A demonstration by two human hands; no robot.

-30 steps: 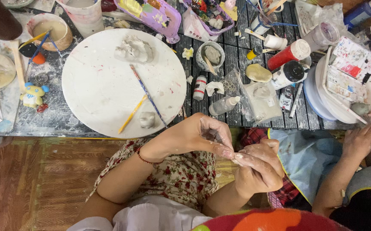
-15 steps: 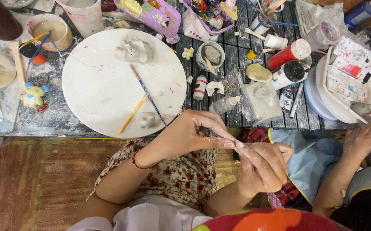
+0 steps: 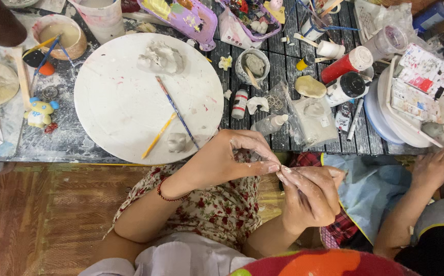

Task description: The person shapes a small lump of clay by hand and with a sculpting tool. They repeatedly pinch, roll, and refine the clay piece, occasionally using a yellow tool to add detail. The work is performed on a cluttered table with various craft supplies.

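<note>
While both hands meet in front of the person's lap, the left hand (image 3: 227,161) and the right hand (image 3: 309,197) press fingertips together at one point. The left fingers (image 3: 268,166) are drawn together, thumb against forefinger, and touch the tips of the right fingers (image 3: 289,176), which are likewise closed. Whatever is pinched between them is too small to make out; both sets of fingers are smeared pale grey. A red cord bracelet (image 3: 167,193) sits on the left wrist.

Beyond the left fingers lies the round white board (image 3: 119,102) on the dark slatted surface (image 3: 278,66). On the board, nearest the left fingers, rests a small grey clay lump (image 3: 177,142), with a blue-handled brush (image 3: 176,111) and a yellow-handled brush (image 3: 158,135) lying crossed just beside it. A larger clay figure (image 3: 160,57) lies at the board's far edge.

Just beyond the meeting fingertips stands a small white squeeze bottle (image 3: 270,123) lying on its side, and near it a clear plastic bag (image 3: 314,120). Farther off are a red paint bottle (image 3: 346,64) and a yellow-and-blue toy figure (image 3: 40,112).

To the outside of the right fingers, another person's hand (image 3: 433,166) rests at the surface edge, well apart.
</note>
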